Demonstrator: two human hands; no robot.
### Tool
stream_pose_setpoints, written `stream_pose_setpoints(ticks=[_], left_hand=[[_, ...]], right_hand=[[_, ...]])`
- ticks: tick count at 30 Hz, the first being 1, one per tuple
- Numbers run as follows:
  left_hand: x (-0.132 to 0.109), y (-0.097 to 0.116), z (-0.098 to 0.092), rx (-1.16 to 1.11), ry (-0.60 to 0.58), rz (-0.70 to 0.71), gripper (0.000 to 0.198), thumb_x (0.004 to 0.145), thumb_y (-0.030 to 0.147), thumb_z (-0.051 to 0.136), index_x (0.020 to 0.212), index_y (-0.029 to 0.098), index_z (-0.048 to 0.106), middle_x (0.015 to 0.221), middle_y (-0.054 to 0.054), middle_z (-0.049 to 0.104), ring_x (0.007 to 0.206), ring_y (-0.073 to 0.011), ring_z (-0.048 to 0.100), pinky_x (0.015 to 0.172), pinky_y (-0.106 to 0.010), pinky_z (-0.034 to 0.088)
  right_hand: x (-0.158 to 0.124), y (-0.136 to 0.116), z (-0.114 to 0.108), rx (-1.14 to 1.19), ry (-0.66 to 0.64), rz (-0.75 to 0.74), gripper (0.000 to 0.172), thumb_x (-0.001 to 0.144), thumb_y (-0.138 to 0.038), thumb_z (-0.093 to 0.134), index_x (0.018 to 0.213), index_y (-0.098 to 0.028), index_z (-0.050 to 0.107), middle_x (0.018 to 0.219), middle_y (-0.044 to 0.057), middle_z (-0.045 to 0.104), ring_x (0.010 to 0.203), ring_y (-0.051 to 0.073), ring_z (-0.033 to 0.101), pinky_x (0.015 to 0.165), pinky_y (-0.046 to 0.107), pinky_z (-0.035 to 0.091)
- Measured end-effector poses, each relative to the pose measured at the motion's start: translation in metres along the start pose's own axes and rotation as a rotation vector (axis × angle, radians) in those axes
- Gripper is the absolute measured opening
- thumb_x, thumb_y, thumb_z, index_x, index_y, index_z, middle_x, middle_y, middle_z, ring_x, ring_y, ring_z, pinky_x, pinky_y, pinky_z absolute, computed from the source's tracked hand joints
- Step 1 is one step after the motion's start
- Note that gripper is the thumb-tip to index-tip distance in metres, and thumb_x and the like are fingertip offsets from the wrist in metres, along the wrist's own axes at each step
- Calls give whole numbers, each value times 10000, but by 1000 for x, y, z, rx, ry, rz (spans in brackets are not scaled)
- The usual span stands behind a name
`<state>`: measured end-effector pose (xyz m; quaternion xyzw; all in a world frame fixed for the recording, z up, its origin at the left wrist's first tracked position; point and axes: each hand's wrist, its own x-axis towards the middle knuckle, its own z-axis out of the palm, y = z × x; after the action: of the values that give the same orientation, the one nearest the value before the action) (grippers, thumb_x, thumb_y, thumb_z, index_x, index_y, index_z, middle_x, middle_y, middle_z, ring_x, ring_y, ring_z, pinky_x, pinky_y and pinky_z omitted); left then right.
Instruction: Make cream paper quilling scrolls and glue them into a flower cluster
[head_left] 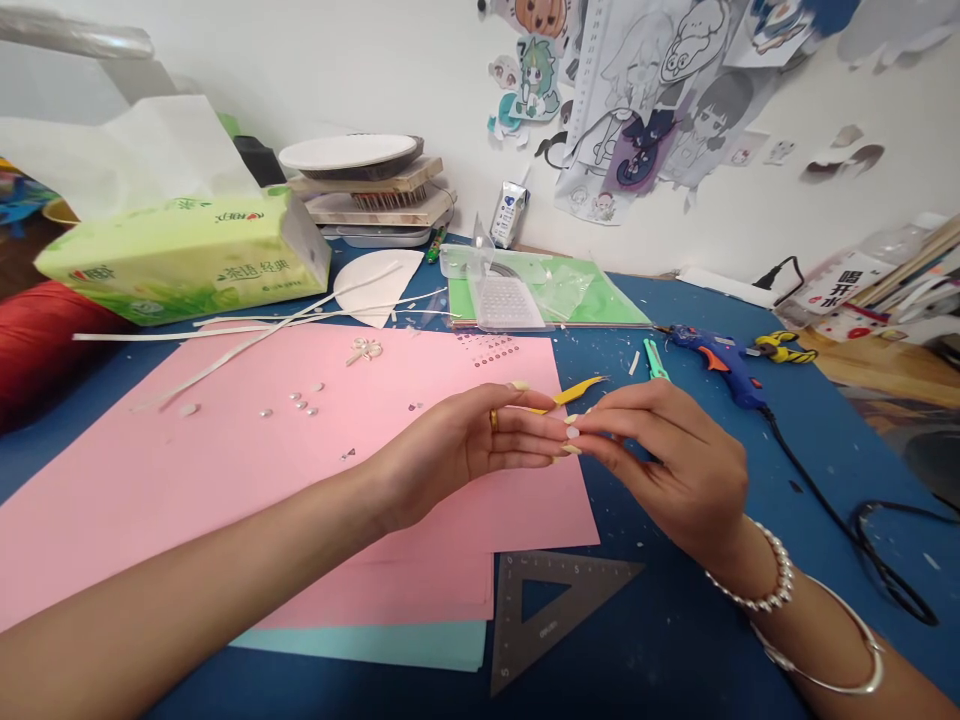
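Note:
My left hand and my right hand meet fingertip to fingertip above the right edge of a pink paper sheet. Both pinch something small and pale between the fingertips; I cannot make out what it is. Yellow tweezers lie just behind the fingers. Small pearl-like beads and a tiny white bow rest on the pink sheet.
A tissue box stands at the back left with white paper strips in front. A blue glue gun with its cord lies at the right. A grey set square sits near me. A green folder lies behind.

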<state>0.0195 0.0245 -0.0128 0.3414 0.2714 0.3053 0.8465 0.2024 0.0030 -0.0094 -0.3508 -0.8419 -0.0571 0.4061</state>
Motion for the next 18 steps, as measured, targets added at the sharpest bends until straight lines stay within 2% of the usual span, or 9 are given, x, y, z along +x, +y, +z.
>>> stream_pose_setpoints(ticks=[12,18], left_hand=[[-2,2,1,-12,-12,11,263,824,262,397,933,99,574,867,-95,659,862,-197,603,851,-322,415],[-3,3,2,23,-20,24,261,830,273,397,934,106,569,863,-92,658,857,-195,603,836,-322,424]], right_hand=[[0,2,0,29,-27,16,82,748,-152,571,808,-190,611,763,22,618,709,115,565,626,251,463],[0,1,-1,162,-20,87,98,730,-132,586,802,-188,621,754,13,601,703,111,555,616,249,455]])
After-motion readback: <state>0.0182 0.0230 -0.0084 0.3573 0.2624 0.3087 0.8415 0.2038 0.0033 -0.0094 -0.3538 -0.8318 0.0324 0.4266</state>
